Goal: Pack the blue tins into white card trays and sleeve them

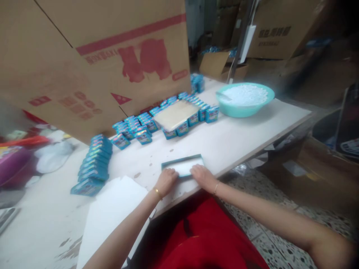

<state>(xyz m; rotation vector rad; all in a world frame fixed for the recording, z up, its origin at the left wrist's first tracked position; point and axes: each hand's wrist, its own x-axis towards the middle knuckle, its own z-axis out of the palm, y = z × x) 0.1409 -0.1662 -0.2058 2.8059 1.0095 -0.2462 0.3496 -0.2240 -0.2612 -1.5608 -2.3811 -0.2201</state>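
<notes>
A shallow open box with dark teal walls and a white inside lies on the table near its front edge. At its near left corner, my left hand has its fingers curled over the rim. My right hand grips the near right corner the same way. Behind the box stand rows of small blue printed packs, and a flat beige board rests on top of some of them. Fine detail is blurred.
A turquoise basin full of small white pieces stands at the right back of the table. To the left are a row of blue packs and white sheets. A large cardboard carton rises behind.
</notes>
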